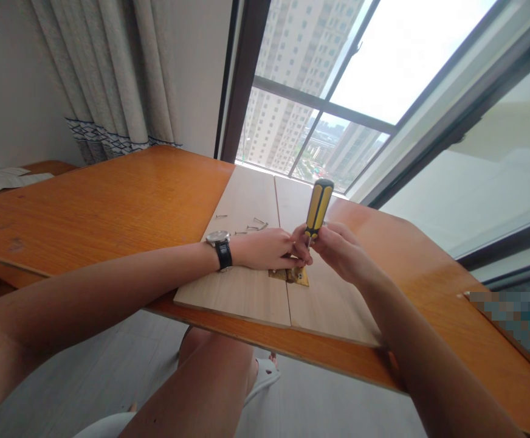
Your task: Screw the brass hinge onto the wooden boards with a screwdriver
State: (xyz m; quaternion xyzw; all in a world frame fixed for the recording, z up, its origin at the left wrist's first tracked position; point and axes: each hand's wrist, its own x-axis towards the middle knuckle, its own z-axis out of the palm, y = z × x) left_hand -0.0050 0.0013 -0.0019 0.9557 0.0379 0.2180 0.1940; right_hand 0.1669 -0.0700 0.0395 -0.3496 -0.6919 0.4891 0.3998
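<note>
A yellow-and-black screwdriver [318, 207] stands upright over a brass hinge [292, 276]. The hinge lies across the seam between two pale wooden boards [242, 286]. My right hand [340, 249] is closed round the lower part of the screwdriver handle. My left hand [269, 248], with a wristwatch on the wrist, rests on the left board, its fingers pinched together at the screwdriver's shaft just above the hinge. The tip and whatever sits under it are hidden by my fingers.
Several loose screws [252, 227] lie on the left board beyond my left hand. The boards rest on an orange wooden table [110, 201] by a large window [338, 91]. Curtains [110, 79] hang at the back left. White papers [5, 180] lie far left.
</note>
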